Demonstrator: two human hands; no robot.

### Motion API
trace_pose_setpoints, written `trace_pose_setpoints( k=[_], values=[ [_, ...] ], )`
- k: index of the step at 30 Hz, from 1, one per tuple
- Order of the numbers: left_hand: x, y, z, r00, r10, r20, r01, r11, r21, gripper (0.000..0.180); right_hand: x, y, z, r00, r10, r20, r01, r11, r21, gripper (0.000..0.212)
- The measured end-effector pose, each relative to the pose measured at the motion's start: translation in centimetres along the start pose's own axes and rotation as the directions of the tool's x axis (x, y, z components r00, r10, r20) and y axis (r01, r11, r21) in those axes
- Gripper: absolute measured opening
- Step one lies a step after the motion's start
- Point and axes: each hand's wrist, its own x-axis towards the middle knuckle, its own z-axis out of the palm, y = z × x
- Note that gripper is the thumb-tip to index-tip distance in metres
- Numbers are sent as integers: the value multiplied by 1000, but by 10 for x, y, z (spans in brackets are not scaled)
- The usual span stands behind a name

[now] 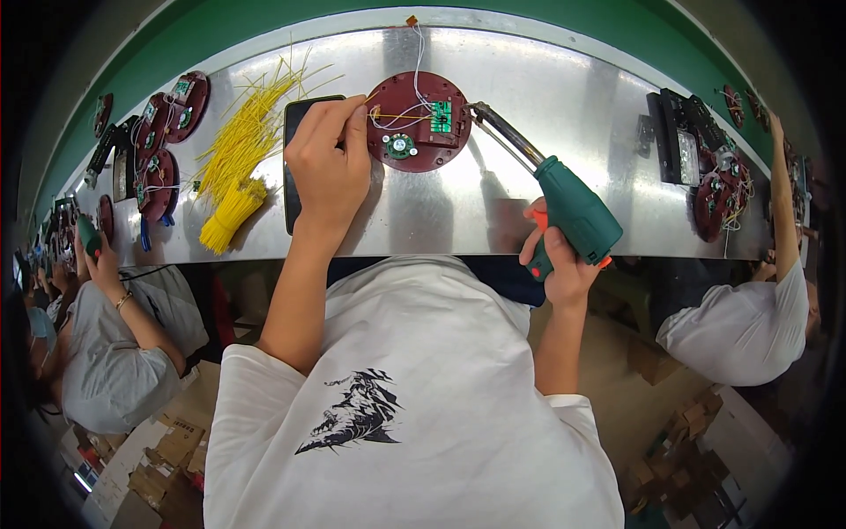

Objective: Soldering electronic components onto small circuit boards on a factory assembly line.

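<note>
A round dark-red plastic housing [432, 160] lies on the metal bench in front of me. It bears a small green circuit board [442, 117], a round green part [400, 146] and thin white wires. My left hand [330, 154] is at its left edge, thumb and forefinger pinched on a thin yellow wire; another length of yellow wire crosses the housing to the board. My right hand [564, 269] grips a green soldering gun [580, 210] with an orange trigger. Its tip points left, close to the housing's right edge; contact cannot be made out.
Left of my hand are a dark flat phone-like slab [292, 198] and a bundle of yellow wires [236, 207]. More red housings [160, 181] and black parts stand farther left, others [712, 203] at right. Co-workers [132, 344] sit on both sides.
</note>
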Motion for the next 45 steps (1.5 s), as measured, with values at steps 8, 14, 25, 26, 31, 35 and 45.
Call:
trace_pose_setpoints(
  k=[8,14,25,26,31,35,45],
  values=[
    [-1,-1,0,1000,-2,3,2,1000,-1,10,4,1,-6,993,6,-116,1,998,57,40],
    [0,-3,1,1000,2,5,-2,1000,-2,10,10,5,-14,991,22,-135,-16,999,46,40],
    [1,-2,1,1000,25,-1,-25,1000,5,10,12,9,-18,983,41,-178,-16,990,140,41],
    [1,-2,1,1000,23,-3,-23,1000,4,10,11,9,-18,983,44,-178,-19,990,139,41],
    [-1,-4,0,1000,31,-2,-31,1000,4,10,11,10,-17,983,46,-176,-22,990,137,41],
    [-1,-4,0,999,32,-3,-32,999,3,10,11,13,-21,988,43,-151,-21,989,143,40],
    [-1,-3,0,1000,28,-3,-28,1000,4,10,11,12,-19,985,37,-169,-12,989,145,40]
  ],
)
